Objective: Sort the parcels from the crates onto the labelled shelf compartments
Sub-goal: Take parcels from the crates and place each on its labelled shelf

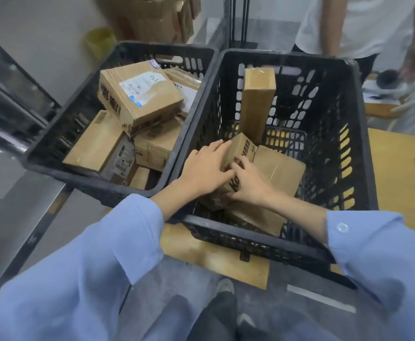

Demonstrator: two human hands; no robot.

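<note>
Blue sleeves lead our left hand [202,168] and right hand [247,184] into the right crate [270,238], both gripping a small printed parcel [237,157] whose lower part they hide. Its long axis runs away from us, far end tilted up. Behind it we see a tall parcel [258,104] standing upright; the left crate [61,141] holds piled boxes.

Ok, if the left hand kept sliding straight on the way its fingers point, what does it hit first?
Probably the tall upright box leaning at the right crate's far wall; the left hand already rests on the small printed box. Depth is uncertain.
</note>
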